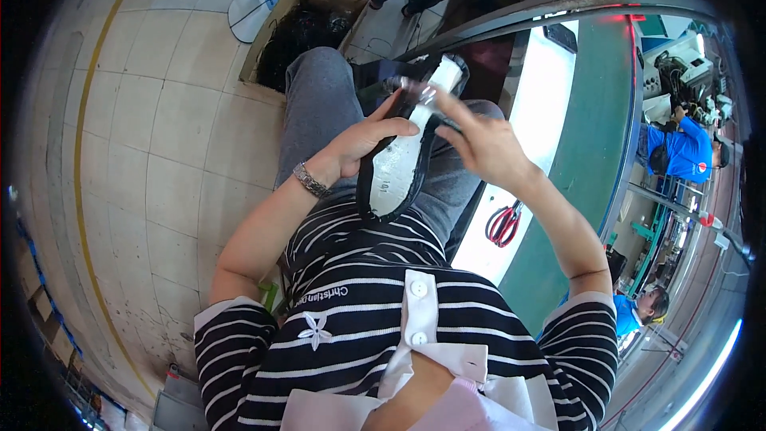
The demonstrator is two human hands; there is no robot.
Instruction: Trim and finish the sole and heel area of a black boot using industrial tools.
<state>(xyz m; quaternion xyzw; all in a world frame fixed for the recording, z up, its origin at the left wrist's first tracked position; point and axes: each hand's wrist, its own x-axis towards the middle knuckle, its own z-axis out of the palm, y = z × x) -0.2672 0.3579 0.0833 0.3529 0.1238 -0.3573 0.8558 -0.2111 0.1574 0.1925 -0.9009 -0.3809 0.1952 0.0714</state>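
A shoe [396,173], sole side up, lies over my lap, its long white bottom board ringed by a black upper edge. My left hand [369,140] is closed around its side at mid-length, the thumb pressed on the white board. Over the far half of the shoe hovers my right hand [483,144], fingers bent and blurred by motion. Something shiny [428,96] shows by its fingertips, too smeared to name. To the right, red-handled scissors [503,227] rest on the white work surface.
A cardboard box [254,64] of dark scraps stands on the tiled floor ahead, beside a white fan [249,12]. A metal rail [574,6] crosses the bench at the far right. A dark phone [561,37] lies there. A green bench strip [590,104] borders the white surface. Other people work farther right.
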